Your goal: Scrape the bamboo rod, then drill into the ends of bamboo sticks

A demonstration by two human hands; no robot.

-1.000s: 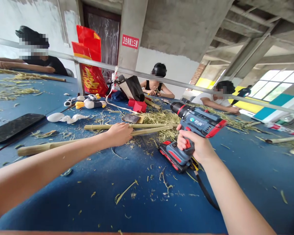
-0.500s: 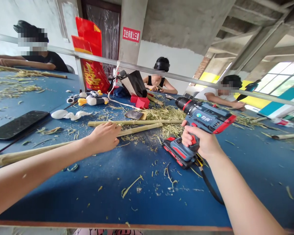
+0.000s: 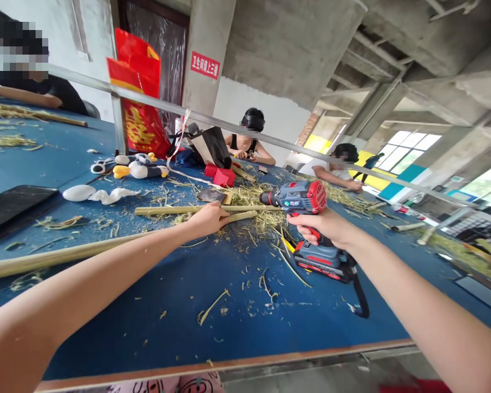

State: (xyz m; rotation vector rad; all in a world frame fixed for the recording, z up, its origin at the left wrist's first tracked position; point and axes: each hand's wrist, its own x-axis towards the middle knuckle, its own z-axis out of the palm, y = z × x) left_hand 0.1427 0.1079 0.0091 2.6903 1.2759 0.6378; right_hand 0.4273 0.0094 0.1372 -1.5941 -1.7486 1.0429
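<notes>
The right hand (image 3: 319, 226) has its fingers (image 3: 306, 233) closed tightly round the grip of a red-and-blue cordless drill (image 3: 297, 197), which it holds with the chuck pointing left. The drill's battery base (image 3: 317, 259) sits low at the blue worktop (image 3: 155, 327), and a black strap (image 3: 362, 297) trails from it. The left hand (image 3: 207, 219) lies curled, its fingers (image 3: 217, 212) closed over a long bamboo pole (image 3: 65, 255) that runs beneath the palm. A second bamboo pole (image 3: 188, 210) lies just beyond (the fingertips may touch it too, but the view does not settle that). Pale bamboo shavings (image 3: 257, 204) heap up past both poles. Farther along stand a red box (image 3: 223, 177) and a plush duck (image 3: 139, 170), and two co-workers (image 3: 249, 139) (image 3: 335, 172) sit at the far side.
</notes>
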